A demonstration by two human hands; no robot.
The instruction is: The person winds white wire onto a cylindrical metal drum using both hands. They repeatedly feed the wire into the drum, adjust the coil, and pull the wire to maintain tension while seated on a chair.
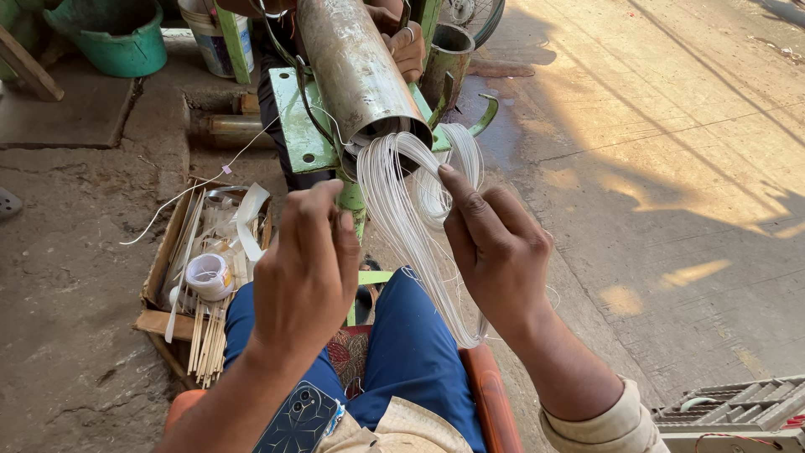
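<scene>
Head view, looking down over the seated person's lap. The right hand, at centre, is closed on a bundle of white wire; its forefinger points up toward 12 o'clock, along the loops. The wire hangs in long loops out of the mouth of a steel tube, which lies at 12 o'clock from the hands on a green stand, and the loops trail down past the right wrist toward 6 o'clock. The left hand, at 9 o'clock from the right one, has its fingers curled inward with the back turned to the camera; whether it pinches any strand cannot be told. At 12 o'clock, behind the tube, another person's hand rests on the stand. At 9 o'clock from the left hand a cardboard tray on the ground holds a tape roll, sticks and white strips. A phone lies on the lap at 6 o'clock. A green tub stands at 10 o'clock.
</scene>
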